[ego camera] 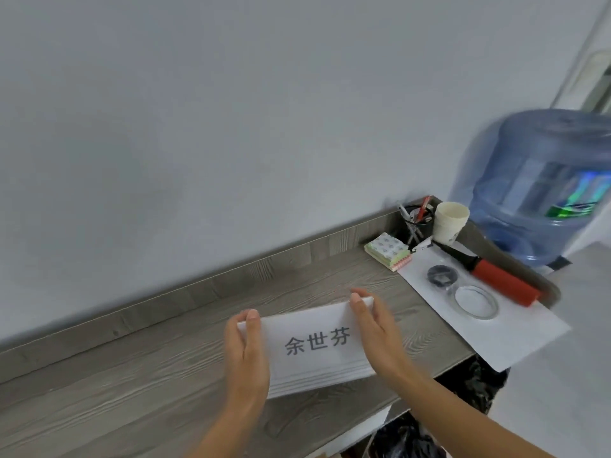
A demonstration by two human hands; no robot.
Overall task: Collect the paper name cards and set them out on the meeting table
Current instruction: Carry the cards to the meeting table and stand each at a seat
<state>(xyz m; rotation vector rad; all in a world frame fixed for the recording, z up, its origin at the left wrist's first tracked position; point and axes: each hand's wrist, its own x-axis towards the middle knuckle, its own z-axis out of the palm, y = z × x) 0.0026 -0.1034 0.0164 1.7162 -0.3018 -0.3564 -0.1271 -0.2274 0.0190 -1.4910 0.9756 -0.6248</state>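
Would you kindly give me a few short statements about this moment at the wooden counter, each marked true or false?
1. Both hands, the left hand and the right hand, grip the stack of name cards by its sides. True.
2. The top card is blank. False: it bears printed characters.
3. The paper cup stands beside the pen holder. True.
4. The red-handled pump lies on bare wood. False: it lies on a white sheet.

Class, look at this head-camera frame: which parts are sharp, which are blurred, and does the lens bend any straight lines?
Head view: the stack of name cards between the left hand and right hand is sharp enough to show its printed characters; the water bottle at the right edge is smeared; the counter back edge bows, a wide-angle effect; lighting is soft, with no hard shadows.
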